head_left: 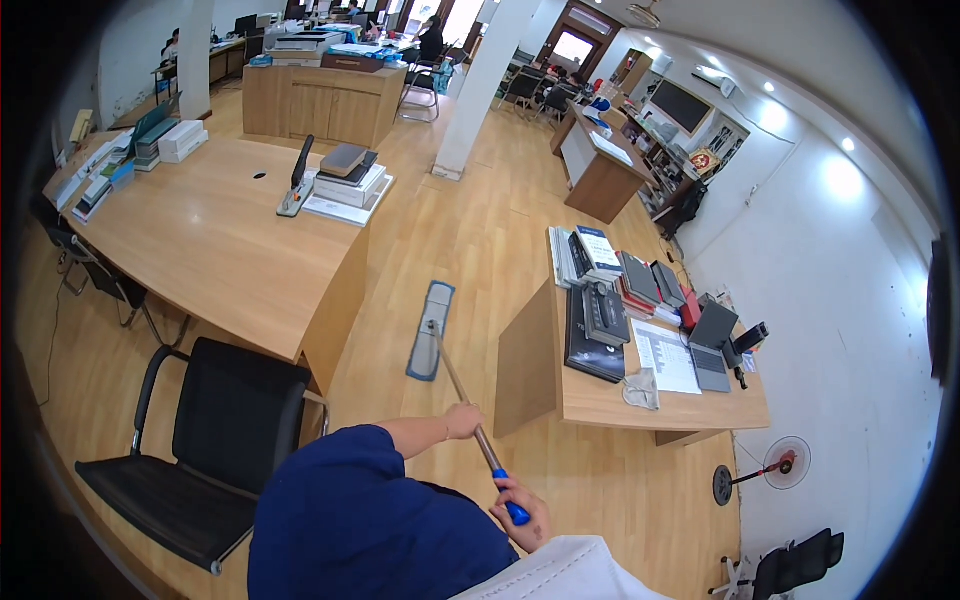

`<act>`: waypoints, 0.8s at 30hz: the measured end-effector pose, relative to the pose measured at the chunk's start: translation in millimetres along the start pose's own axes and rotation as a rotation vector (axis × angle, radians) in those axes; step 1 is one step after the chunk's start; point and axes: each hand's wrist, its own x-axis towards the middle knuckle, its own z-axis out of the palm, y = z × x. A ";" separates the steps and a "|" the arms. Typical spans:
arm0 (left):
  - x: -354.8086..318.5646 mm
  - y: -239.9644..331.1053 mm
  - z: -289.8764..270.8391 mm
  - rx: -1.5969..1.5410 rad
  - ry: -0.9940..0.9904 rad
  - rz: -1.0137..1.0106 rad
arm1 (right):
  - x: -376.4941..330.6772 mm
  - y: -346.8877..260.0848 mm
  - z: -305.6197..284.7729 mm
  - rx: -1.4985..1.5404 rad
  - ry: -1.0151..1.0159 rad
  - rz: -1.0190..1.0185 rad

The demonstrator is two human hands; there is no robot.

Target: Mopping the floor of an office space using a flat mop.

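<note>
Both hands are closed tight around the mop handle [470, 405]. The right hand [523, 505] grips the blue end of the stick, down low near the body. The left hand [464, 420] holds the brown part, a little higher up toward 11 o'clock. From there the stick runs on toward 11 o'clock to the flat mop head [430, 330], which lies on the wooden floor [470, 250].

The mop head sits in the gap between two desks. The big desk [220, 250] is at its 9 o'clock. The small desk [620, 385] is at its 3 o'clock, and its side panel is very near the stick.

I think a wide swing could bang the stick into that panel. The papers [668, 355] and laptop [712, 345] on top might shake. A pull back toward 7 o'clock could bump the black chair [215, 440]. The wet floor could be slippery too.
</note>
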 end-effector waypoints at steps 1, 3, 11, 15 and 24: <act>-0.7 17.2 6.3 -0.005 -0.005 -0.007 | -17.0 -4.0 -9.4 -0.015 -0.002 0.018; -4.0 62.9 12.2 0.003 -0.014 0.136 | -55.5 -5.8 -28.9 -0.028 0.009 0.014; -35.3 245.1 0.1 -0.132 -0.240 0.217 | -259.6 148.7 -127.5 0.496 0.008 1.203; -45.5 316.4 -14.2 -0.185 -0.319 0.415 | -430.3 170.8 -187.5 0.532 0.127 1.105; -57.2 341.6 24.5 -0.207 -0.278 0.483 | -392.1 123.4 -131.3 0.550 0.405 0.631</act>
